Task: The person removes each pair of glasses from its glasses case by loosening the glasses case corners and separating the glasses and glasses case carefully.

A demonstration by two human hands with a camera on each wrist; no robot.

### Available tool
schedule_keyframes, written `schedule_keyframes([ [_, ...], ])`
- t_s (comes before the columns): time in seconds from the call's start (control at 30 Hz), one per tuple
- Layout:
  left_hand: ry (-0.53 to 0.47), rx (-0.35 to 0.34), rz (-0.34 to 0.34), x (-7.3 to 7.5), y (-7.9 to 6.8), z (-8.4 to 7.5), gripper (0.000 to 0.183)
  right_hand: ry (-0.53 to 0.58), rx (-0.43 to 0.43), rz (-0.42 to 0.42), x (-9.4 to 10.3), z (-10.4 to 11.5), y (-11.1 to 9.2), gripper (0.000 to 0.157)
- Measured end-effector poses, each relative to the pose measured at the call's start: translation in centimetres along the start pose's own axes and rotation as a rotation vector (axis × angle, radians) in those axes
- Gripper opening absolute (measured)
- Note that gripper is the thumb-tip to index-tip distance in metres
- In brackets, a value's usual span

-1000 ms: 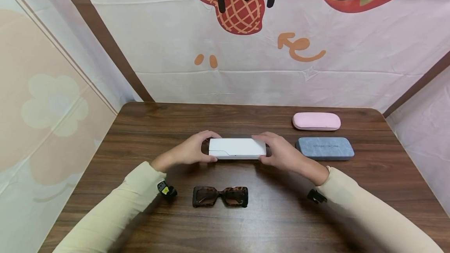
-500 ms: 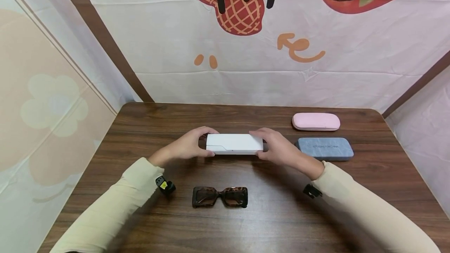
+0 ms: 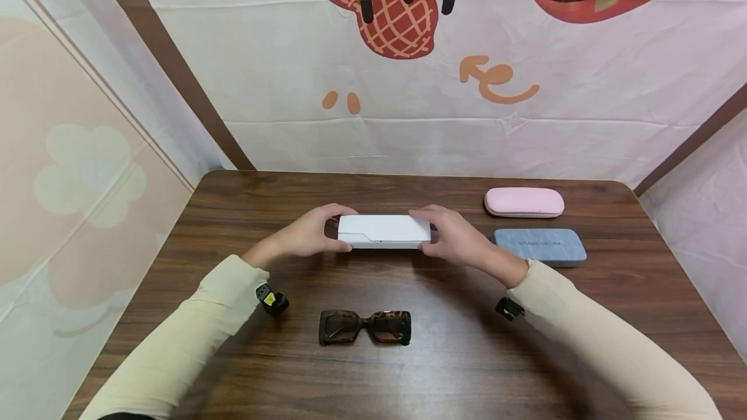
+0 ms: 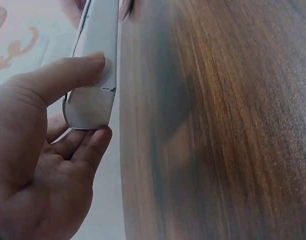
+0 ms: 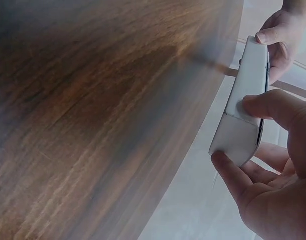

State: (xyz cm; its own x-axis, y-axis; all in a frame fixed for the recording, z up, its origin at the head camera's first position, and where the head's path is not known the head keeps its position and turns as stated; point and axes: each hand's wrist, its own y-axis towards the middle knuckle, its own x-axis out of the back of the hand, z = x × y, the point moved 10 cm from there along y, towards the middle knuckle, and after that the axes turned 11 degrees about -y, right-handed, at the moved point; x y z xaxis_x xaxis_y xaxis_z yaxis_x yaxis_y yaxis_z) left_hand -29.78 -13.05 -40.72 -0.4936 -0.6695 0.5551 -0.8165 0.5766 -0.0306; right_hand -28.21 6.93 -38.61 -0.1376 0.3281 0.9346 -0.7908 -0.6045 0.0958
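Observation:
A white glasses case (image 3: 385, 231), its lid closed, is held level between both hands at the middle of the table. My left hand (image 3: 312, 232) grips its left end, thumb on the near side and fingers behind. At the other end my right hand (image 3: 455, 233) does the same. In the left wrist view the thumb presses the long side of the case (image 4: 100, 37); the right wrist view shows both hands on the case (image 5: 245, 90). Nearer to me lies a pair of tortoiseshell sunglasses (image 3: 365, 327), untouched.
To the right of my right hand lies a blue glasses case (image 3: 539, 246), partly behind the right wrist. Behind it is a pink glasses case (image 3: 524, 202). The wooden table (image 3: 280, 368) ends at a printed cloth backdrop (image 3: 408, 141).
Both hands have moved the white glasses case away from me and slightly left, keeping hold of its ends. The sunglasses and the other two cases have stayed put.

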Motion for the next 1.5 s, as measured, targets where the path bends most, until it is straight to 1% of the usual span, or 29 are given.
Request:
schedule_keyframes([
  [0.27,0.024,0.013,0.0,0.8,0.3,0.5,0.065,-0.02,-0.014,0.016,-0.1,-0.1,1.0,0.063],
  [0.43,0.038,-0.001,0.007,1.4,0.6,0.1,0.064,-0.017,-0.006,-0.003,0.3,0.1,1.8,0.062],
  [0.57,0.044,0.009,0.006,2.0,0.8,0.0,0.064,-0.021,0.0,-0.017,0.7,0.2,2.5,0.062],
  [0.83,0.047,-0.003,0.001,3.7,1.5,-0.7,0.061,-0.032,0.007,-0.022,1.4,0.2,4.5,0.063],
  [1.0,0.044,0.046,-0.005,4.7,1.9,-0.1,0.064,-0.03,-0.009,-0.015,1.6,0.1,5.4,0.064],
  [1.27,0.032,0.118,-0.015,5.6,2.3,1.0,0.065,-0.03,-0.011,-0.019,1.7,0.2,6.6,0.063],
  [1.5,0.031,0.134,-0.015,6.0,2.6,1.4,0.064,-0.052,-0.019,0.01,1.1,-0.1,7.5,0.064],
])
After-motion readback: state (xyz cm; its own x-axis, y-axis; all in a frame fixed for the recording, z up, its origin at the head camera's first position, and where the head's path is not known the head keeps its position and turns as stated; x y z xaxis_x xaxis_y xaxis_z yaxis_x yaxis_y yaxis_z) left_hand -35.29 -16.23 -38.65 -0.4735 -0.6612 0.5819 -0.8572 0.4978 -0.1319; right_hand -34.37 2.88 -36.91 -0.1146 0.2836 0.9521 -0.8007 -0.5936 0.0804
